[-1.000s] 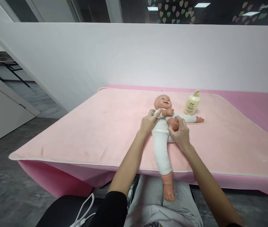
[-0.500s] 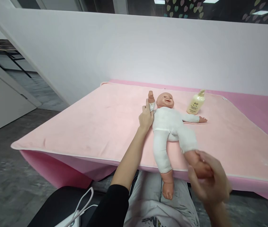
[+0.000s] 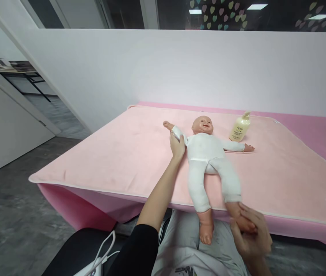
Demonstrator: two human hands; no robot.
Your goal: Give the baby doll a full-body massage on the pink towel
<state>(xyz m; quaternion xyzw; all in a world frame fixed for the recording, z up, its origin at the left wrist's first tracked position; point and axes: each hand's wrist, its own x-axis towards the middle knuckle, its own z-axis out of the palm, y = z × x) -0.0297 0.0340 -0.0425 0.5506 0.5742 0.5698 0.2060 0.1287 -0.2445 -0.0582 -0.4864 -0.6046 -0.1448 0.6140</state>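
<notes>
With its limbs' crossing now undone, the doll (image 3: 206, 147) is held by one arm (image 3: 178, 131) in the curled left hand (image 3: 178, 146), by one foot (image 3: 245, 223) in the loosely cupped right hand (image 3: 256, 234).

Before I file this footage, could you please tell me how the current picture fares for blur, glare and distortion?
In the head view, the right hand looks slightly smeared, while the doll and left hand look sharper; light panels shine in the dark glass atop the head view; toward the head view's left edge, the door looks skewed, perhaps by lens distortion.
</notes>
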